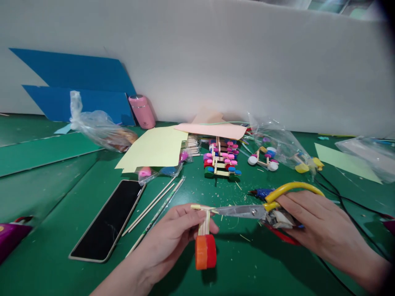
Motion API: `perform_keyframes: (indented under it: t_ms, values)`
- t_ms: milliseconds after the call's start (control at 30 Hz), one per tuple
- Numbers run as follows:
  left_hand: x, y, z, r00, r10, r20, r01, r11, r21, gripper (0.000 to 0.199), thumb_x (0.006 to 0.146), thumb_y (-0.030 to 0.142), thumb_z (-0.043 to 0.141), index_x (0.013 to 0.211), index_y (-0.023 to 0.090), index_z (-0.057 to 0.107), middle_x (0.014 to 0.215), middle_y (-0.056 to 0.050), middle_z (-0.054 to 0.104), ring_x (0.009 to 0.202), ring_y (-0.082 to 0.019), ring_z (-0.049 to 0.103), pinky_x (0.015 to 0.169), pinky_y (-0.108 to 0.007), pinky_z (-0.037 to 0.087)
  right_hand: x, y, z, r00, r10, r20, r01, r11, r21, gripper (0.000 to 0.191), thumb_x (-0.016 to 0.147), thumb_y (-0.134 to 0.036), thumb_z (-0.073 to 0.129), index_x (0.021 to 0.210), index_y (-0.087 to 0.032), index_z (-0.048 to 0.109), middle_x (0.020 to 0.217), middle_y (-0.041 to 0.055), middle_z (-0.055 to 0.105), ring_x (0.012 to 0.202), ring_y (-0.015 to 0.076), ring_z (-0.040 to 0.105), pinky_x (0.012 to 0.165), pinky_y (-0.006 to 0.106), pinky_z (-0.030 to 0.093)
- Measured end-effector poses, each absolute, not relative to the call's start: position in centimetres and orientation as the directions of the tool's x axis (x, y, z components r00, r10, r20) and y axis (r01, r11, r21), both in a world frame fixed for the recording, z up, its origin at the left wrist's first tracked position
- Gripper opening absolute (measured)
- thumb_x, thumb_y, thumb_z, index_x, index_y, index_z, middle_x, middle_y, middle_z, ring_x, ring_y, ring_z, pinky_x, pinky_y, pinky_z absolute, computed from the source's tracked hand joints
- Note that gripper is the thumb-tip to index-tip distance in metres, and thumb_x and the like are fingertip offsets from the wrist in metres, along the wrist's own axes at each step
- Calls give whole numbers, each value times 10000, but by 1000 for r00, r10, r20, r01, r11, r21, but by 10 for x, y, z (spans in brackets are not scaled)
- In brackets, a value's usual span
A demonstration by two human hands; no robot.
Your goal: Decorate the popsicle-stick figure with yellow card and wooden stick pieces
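My left hand [182, 226] grips a small piece made of wooden sticks [204, 224], with an orange and red round cap [205, 252] at its lower end. A crosswise stick sits at the top of the piece. Yellow-handled scissors [240, 211] are in my right hand [324, 226]; their blade tips touch or nearly touch the right end of that crosswise stick. Just behind the scissors lies a blue tool with a dark tip [262, 193], partly hidden by the handle. Thin wood slivers are scattered on the green table [247, 271] beneath.
A phone [108, 222] and long thin sticks [151, 207] lie left of my hands. Farther back are stick-and-cap models [221, 162], another model [263, 158], yellow paper [154, 150], a pink bottle [142, 112] and plastic bags [98, 127]. A black cable [354, 205] runs at the right.
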State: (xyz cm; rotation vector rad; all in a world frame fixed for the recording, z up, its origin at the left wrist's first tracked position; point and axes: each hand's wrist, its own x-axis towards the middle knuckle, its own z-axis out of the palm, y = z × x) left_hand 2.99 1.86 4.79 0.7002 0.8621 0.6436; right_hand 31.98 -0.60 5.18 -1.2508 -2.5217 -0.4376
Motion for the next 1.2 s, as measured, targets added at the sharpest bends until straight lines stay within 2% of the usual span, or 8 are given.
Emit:
perform_keyframes:
  t_ms: [200,467,567,767,933,1033,1100,1200]
  values:
    - [30,20,47,508,747,-429,-260,608,750,181,787,265,559,733,117,650,693,-79,685,612,-141,568,603,-248,380,316,-10,46,-520,789,328,840,543,25,380,747,-305,536,1091,-148,502,998,139,627,892,280,596,726,401,505]
    - [28,22,47,488,751,-444,-296,621,726,163,770,256,585,815,120,662,710,-87,697,659,-155,593,667,-262,406,315,-16,32,-334,888,317,904,397,-158,374,760,-297,510,1105,-171,438,1039,123,606,893,243,617,715,310,531]
    - [27,21,46,483,767,-421,-279,591,757,170,761,258,602,840,125,673,713,-85,696,671,-153,591,669,-255,408,319,-18,25,-296,907,299,914,360,-189,368,764,-282,506,1110,-179,432,1035,116,612,866,234,633,688,298,540]
    - [24,17,42,376,850,-369,-199,463,864,155,744,270,623,843,169,690,713,-64,701,660,-142,578,651,-246,424,319,-32,6,-295,941,166,934,320,-157,390,723,-288,554,1091,-169,506,1058,127,624,944,268,613,778,396,525]
    - [27,16,41,245,919,-309,-61,332,941,163,691,273,668,825,193,713,754,-66,710,710,-178,598,648,-265,447,307,-48,-9,-291,956,25,932,290,-218,423,703,-266,555,1109,-156,511,1068,120,619,938,244,614,784,359,531]
    - [29,16,39,243,936,-255,-17,267,963,153,690,264,667,820,206,723,767,-58,710,719,-182,603,638,-261,455,297,-49,-3,-261,965,27,934,259,-245,416,722,-270,557,1124,-177,502,1095,115,595,956,245,597,798,376,519]
    - [32,14,37,260,933,-249,-26,265,964,153,691,257,669,826,212,724,764,-53,713,721,-181,607,644,-257,461,284,-45,8,-234,966,110,915,257,-312,352,755,-276,550,1097,-202,511,1071,104,593,951,238,587,792,379,511]
    - [36,8,33,305,905,-295,-96,337,937,160,693,258,672,841,217,719,775,-52,719,752,-192,617,685,-267,466,253,-34,24,-216,946,242,765,318,-561,292,782,-268,551,1069,-231,508,947,58,599,833,181,589,702,291,511]
